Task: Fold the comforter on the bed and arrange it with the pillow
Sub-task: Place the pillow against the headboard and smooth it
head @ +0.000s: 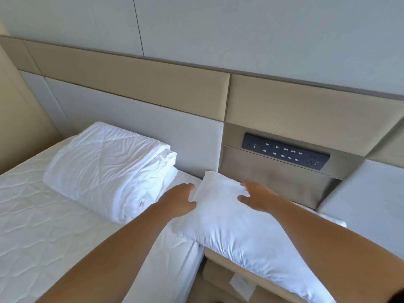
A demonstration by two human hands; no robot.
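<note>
With the comforter (pixel 109 169) already folded at the bed's (pixel 39 226) head edge, both hands' spread fingers (pixel 242 197) lay on the pillow (pixel 236 232) overhanging the bed's side edge, gripping nothing firmly; it likely needed shifting beside the comforter.

One comforter (pixel 109 169), one pillow (pixel 240 232), two hands (pixel 177 200).

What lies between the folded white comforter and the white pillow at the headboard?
In the head view, only the left hand and a bare strip of quilted white mattress separate the folded white comforter from the white pillow.
</note>
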